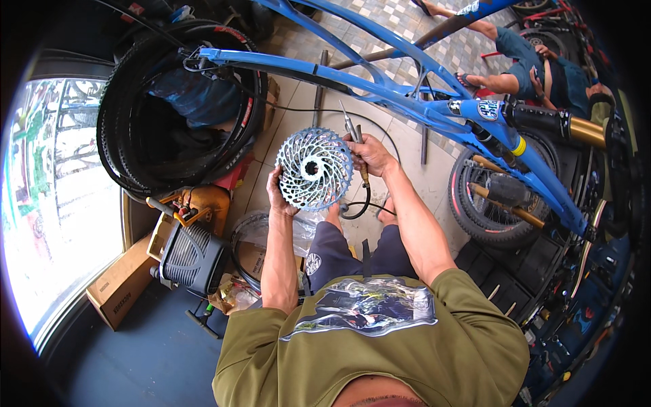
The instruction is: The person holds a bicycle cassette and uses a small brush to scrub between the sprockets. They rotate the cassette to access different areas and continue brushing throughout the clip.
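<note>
A silver bicycle cassette (296, 169) with many toothed rings and a splined centre hole is held up in front of my lap, its broad face toward me. My left hand (277, 192) is closed on its left edge, thumb along the rim. At the cassette's right edge, my right hand (371, 155) is wrapped round an air blow gun (350, 127). Its thin nozzle points up and away, and a dark hose (367, 197) curls down from its handle. The right fingertips are close to the cassette rim; whether they touch it, I cannot tell.
A blue bicycle frame (291, 62) hangs across the far side. Tyres (254, 102) stand at left, near a grey-black machine (193, 261) and a long cardboard box (121, 285). A wheel (468, 210) lies at right. Another person (519, 61) sits at far right.
</note>
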`<move>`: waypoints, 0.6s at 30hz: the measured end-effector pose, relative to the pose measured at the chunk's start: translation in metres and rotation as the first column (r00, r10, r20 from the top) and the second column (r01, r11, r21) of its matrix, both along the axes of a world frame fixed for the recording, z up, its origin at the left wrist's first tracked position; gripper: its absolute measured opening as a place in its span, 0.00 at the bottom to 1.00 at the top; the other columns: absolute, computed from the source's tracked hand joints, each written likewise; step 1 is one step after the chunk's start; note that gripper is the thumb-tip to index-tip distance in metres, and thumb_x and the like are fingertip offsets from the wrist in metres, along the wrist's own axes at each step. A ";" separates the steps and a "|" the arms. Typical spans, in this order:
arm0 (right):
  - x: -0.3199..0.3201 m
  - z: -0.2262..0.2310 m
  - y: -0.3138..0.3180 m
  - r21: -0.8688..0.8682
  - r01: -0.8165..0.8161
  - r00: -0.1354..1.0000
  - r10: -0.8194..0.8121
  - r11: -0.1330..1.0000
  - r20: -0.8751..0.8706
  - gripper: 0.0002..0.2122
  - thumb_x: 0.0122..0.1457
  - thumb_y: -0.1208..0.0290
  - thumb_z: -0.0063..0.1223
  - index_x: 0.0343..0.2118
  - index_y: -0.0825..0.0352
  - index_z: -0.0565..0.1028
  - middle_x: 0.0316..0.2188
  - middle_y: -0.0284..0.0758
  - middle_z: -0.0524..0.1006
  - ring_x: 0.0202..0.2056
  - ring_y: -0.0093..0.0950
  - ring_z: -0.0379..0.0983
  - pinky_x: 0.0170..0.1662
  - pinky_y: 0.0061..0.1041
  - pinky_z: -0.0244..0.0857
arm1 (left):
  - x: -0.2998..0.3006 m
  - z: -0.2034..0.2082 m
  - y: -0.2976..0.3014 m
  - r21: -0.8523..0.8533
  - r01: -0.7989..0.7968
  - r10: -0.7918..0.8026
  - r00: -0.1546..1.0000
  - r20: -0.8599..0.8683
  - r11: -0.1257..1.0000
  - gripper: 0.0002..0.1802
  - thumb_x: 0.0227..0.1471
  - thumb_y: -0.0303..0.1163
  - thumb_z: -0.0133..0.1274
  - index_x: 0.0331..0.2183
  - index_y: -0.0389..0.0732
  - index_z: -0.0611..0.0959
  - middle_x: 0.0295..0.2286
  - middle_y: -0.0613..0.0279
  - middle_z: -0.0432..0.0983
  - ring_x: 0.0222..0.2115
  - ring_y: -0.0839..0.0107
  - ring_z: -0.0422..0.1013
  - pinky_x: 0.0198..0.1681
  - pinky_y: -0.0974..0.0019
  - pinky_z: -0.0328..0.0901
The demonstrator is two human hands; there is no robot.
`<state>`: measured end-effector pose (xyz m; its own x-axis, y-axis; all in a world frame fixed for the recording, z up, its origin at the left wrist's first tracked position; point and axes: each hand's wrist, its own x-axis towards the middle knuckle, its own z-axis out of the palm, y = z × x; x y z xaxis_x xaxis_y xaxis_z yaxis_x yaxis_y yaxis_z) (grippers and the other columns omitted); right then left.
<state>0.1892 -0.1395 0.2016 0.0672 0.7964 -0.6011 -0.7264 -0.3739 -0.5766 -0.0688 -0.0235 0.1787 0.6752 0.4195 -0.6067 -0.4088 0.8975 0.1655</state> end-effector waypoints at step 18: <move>0.023 -0.015 -0.014 -0.309 -0.058 0.386 0.306 0.949 0.870 0.26 0.67 0.43 0.51 0.31 0.68 0.68 0.23 0.43 0.75 0.26 0.38 0.76 0.33 0.39 0.66 | -0.015 0.001 0.023 0.081 0.037 -0.026 0.990 -0.135 0.996 0.28 0.59 0.54 0.50 0.52 0.46 0.81 0.47 0.58 0.82 0.45 0.58 0.79 0.45 0.49 0.76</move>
